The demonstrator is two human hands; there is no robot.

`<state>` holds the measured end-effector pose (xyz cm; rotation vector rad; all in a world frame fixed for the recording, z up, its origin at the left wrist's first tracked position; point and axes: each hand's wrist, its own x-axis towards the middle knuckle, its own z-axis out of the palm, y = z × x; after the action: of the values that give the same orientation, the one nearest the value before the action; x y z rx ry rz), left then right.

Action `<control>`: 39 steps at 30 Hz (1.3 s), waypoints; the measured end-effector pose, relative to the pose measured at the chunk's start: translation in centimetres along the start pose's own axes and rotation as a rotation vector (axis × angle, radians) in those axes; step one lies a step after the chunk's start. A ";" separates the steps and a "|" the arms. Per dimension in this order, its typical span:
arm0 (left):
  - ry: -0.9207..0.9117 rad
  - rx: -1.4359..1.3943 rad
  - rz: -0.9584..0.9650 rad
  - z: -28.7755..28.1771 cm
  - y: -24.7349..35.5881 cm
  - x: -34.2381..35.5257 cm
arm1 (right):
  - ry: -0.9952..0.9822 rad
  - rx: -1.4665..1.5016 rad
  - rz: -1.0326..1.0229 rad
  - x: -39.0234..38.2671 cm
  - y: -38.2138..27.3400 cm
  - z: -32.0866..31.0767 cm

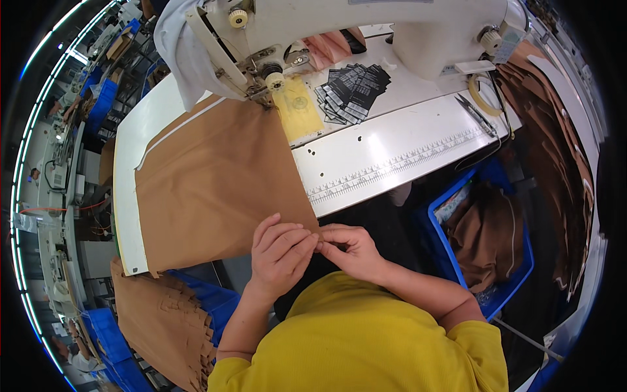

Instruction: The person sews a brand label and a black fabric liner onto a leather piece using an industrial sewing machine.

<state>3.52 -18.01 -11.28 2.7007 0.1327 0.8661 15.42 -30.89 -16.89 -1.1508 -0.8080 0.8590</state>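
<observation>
A large brown fabric panel [219, 179] lies across the left of the sewing table, its far right part reaching under the needle area of a white sewing machine [431, 39]. A white strip [179, 125] runs along the panel's far left edge. At the panel's near right corner, my right hand [351, 249] pinches the fabric edge between thumb and fingers. My left hand [282, 255] is closed on the same edge, right beside it, with the fingertips of both hands almost touching. The exact fold of cloth between them is too small to make out.
Black printed labels [356, 88] lie fanned on the machine bed, with thread snips [477, 115] farther right. A blue bin [434, 219] with brown cloth stands at right. Brown panels [163, 323] are stacked at lower left, and more brown cloth [545, 144] hangs at far right.
</observation>
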 end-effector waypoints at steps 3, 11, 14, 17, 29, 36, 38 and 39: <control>-0.011 -0.032 0.005 -0.1 -0.1 0.1 | -0.004 0.027 0.017 0.0 0.1 0.1; -0.020 -0.049 0.104 0.0 -0.7 0.0 | -0.111 -0.442 -0.055 0.7 -2.2 -1.3; 0.028 -0.072 0.118 0.3 -0.8 -0.1 | 0.064 -0.896 -0.636 2.2 -3.0 -2.2; 0.056 -0.059 0.130 0.3 -0.9 -0.1 | -0.029 -0.961 -0.730 3.2 -3.4 -2.5; -0.207 -0.013 -0.085 -2.5 -2.5 0.8 | -0.391 -1.086 -0.719 5.2 -7.1 -2.8; 0.078 0.499 -0.502 -5.3 -8.4 1.2 | -0.380 -1.030 -0.726 5.2 -6.5 -2.7; 0.035 0.320 -0.566 -5.6 -9.2 0.5 | -0.355 -1.009 -0.733 5.0 -6.1 -2.7; 0.039 0.324 -0.574 -5.6 -9.4 0.2 | -0.340 -0.996 -0.728 5.0 -6.0 -2.7</control>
<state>0.50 -7.56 -9.76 2.6809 1.0767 0.7593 20.93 -28.71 -11.18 -1.3893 -1.9109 -0.0247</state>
